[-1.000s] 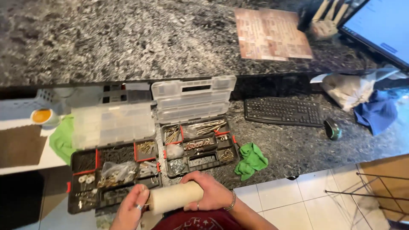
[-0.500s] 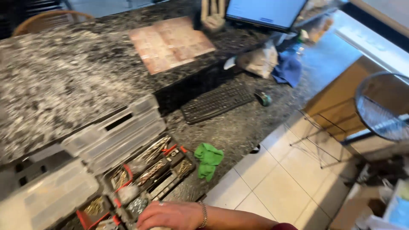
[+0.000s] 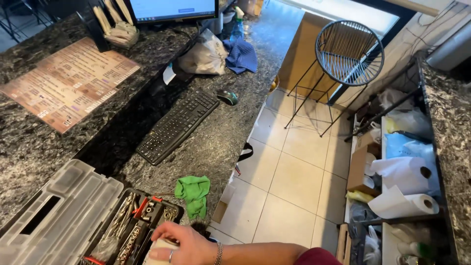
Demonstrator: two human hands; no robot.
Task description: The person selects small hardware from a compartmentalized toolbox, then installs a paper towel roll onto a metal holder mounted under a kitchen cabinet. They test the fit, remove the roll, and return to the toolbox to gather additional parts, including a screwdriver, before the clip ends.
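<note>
Daylight pours in from the upper right, by the doorway behind the wire stool (image 3: 349,53), and falls bright on the pale floor tiles (image 3: 294,172). The granite counter (image 3: 221,132) catches a bluish sheen toward its far end. The low gap between the two counter levels sits in deep shadow. The monitor (image 3: 171,9) glows white, nearly washed out. Lines bow slightly at the edges. The hand (image 3: 179,243) at the bottom looks a little soft.

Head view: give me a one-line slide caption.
A ringed hand rests on a pale roll over an open organizer case on a granite counter.
</note>
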